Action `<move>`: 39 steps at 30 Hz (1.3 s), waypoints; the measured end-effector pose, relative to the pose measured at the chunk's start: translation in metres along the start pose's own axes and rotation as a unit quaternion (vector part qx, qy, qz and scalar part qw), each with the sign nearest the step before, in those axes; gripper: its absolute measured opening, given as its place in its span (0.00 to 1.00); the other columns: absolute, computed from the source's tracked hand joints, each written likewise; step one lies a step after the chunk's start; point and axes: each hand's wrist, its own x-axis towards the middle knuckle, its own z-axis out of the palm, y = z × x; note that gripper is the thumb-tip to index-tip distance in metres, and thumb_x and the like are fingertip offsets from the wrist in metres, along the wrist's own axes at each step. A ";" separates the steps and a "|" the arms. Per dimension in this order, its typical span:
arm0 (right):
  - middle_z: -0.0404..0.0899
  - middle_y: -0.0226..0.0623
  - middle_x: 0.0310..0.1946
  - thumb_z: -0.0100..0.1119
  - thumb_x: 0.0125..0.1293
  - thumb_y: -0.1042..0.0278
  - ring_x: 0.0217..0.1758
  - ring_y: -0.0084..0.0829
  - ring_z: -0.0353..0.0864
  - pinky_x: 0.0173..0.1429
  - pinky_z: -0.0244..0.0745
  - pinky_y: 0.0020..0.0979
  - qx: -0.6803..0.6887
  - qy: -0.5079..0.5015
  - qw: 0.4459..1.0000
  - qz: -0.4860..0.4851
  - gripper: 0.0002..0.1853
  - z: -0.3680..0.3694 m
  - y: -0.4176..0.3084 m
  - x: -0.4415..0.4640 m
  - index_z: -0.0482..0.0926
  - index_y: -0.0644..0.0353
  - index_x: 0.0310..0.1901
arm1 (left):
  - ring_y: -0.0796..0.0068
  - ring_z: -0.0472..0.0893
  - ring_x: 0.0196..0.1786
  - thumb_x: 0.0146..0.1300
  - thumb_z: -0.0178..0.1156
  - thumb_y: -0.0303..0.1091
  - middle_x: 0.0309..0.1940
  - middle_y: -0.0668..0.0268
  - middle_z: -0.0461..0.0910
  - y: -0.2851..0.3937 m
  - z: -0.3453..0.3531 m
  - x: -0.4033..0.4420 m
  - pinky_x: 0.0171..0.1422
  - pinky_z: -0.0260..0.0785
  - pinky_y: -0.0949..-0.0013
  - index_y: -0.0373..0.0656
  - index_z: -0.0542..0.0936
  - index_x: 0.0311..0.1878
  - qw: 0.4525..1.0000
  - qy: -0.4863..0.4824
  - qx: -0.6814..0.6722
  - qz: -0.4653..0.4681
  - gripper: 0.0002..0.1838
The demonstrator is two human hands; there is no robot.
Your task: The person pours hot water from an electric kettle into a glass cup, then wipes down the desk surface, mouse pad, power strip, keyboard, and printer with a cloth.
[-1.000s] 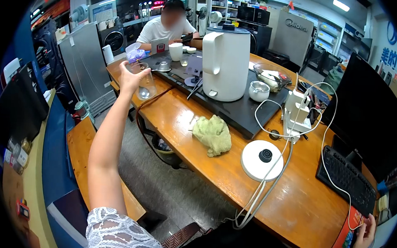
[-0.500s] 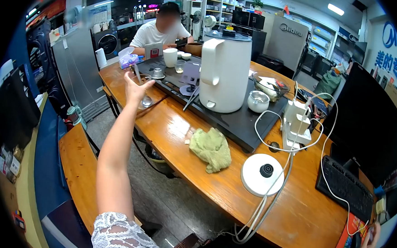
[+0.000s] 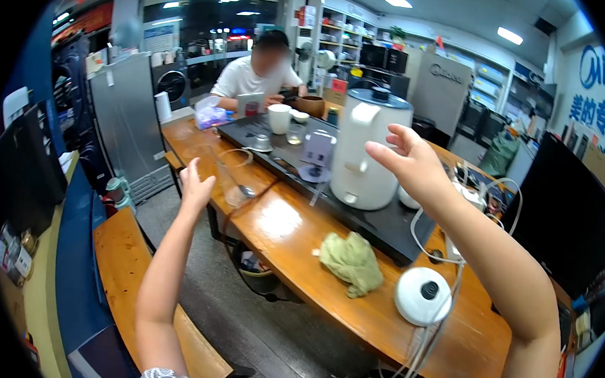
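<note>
In the head view, my left hand (image 3: 196,188) is at the table's left edge with thumb and forefinger apart, holding nothing I can see. Just right of it a clear glass vessel (image 3: 235,196) shows faintly, and a small round metal piece (image 3: 247,191) lies beside it. My right hand (image 3: 411,158) is raised with its fingers spread, in front of the right side of the white electric kettle (image 3: 359,172). Whether it touches the kettle cannot be told. The kettle stands upright, lid on, on the black tea tray (image 3: 383,237). Its handle faces me.
A green cloth (image 3: 350,262) and the white kettle base (image 3: 422,297) with cables lie near the table's front edge. White cups (image 3: 279,118) and a purple phone stand (image 3: 317,150) sit on the tray. A person (image 3: 254,78) sits across the table. A monitor (image 3: 553,218) stands right.
My right hand has left the mouse at the lower right and risen to the kettle. My left hand has moved lower in view. The camera has turned, shifting the table rightward and down.
</note>
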 end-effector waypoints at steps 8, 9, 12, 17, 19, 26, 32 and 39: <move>0.78 0.37 0.28 0.62 0.55 0.64 0.28 0.27 0.77 0.35 0.72 0.30 0.222 0.076 0.970 0.062 0.13 0.065 0.011 0.070 0.75 0.66 0.35 | 0.81 0.71 0.25 0.66 0.51 0.49 0.46 0.70 0.77 0.015 0.020 0.017 0.27 0.66 0.77 0.48 0.71 0.58 0.936 -0.127 -0.270 -0.185 0.22; 0.75 0.35 0.23 0.59 0.53 0.68 0.23 0.24 0.74 0.28 0.68 0.27 0.241 0.138 0.958 0.069 0.09 0.068 0.009 0.068 0.74 0.66 0.31 | 0.83 0.70 0.23 0.66 0.51 0.49 0.43 0.71 0.77 0.013 0.020 0.019 0.26 0.65 0.78 0.49 0.72 0.57 0.933 -0.127 -0.280 -0.185 0.21; 0.71 0.31 0.15 0.61 0.52 0.65 0.14 0.22 0.68 0.19 0.62 0.26 0.246 0.253 0.935 0.036 0.11 0.045 0.023 0.072 0.73 0.62 0.24 | 0.78 0.68 0.18 0.62 0.58 0.51 0.23 0.67 0.71 0.006 0.029 0.021 0.19 0.61 0.73 0.43 0.75 0.40 0.953 -0.048 -0.247 -0.168 0.19; 0.69 0.29 0.13 0.63 0.51 0.64 0.11 0.20 0.65 0.16 0.59 0.24 0.223 0.264 0.938 0.030 0.12 0.007 0.031 0.065 0.72 0.61 0.21 | 0.81 0.65 0.20 0.62 0.58 0.51 0.20 0.73 0.67 0.007 0.015 0.021 0.20 0.54 0.75 0.44 0.75 0.30 0.924 -0.132 -0.300 -0.198 0.19; 0.69 0.29 0.13 0.63 0.51 0.64 0.11 0.20 0.65 0.15 0.59 0.24 0.212 0.256 0.943 0.020 0.12 0.000 0.018 0.064 0.73 0.61 0.21 | 0.84 0.60 0.19 0.62 0.59 0.52 0.19 0.77 0.66 0.012 0.005 0.020 0.22 0.48 0.77 0.48 0.75 0.25 0.897 -0.139 -0.362 -0.214 0.18; 0.61 0.22 0.10 0.65 0.53 0.57 0.11 0.16 0.59 0.17 0.55 0.21 0.230 0.107 0.967 -0.038 0.17 -0.065 -0.069 0.065 0.66 0.51 0.18 | 0.87 0.58 0.17 0.60 0.61 0.55 0.17 0.79 0.63 0.045 -0.051 0.014 0.20 0.46 0.77 0.49 0.73 0.23 0.882 -0.128 -0.400 -0.214 0.21; 0.61 0.20 0.09 0.65 0.51 0.48 0.09 0.12 0.58 0.19 0.53 0.16 0.071 0.033 0.994 -0.071 0.19 -0.079 -0.120 0.046 0.68 0.49 0.18 | 0.92 0.51 0.14 0.60 0.61 0.52 0.17 0.82 0.60 0.100 -0.100 -0.005 0.17 0.38 0.82 0.54 0.70 0.24 0.869 -0.222 -0.391 -0.205 0.17; 0.64 0.23 0.07 0.62 0.53 0.48 0.06 0.14 0.61 0.12 0.56 0.17 -0.113 -0.080 0.986 -0.091 0.21 -0.049 -0.141 0.007 0.69 0.51 0.14 | 0.93 0.52 0.16 0.61 0.62 0.48 0.16 0.83 0.61 0.155 -0.113 -0.066 0.17 0.40 0.82 0.52 0.71 0.22 0.805 -0.377 -0.423 -0.174 0.16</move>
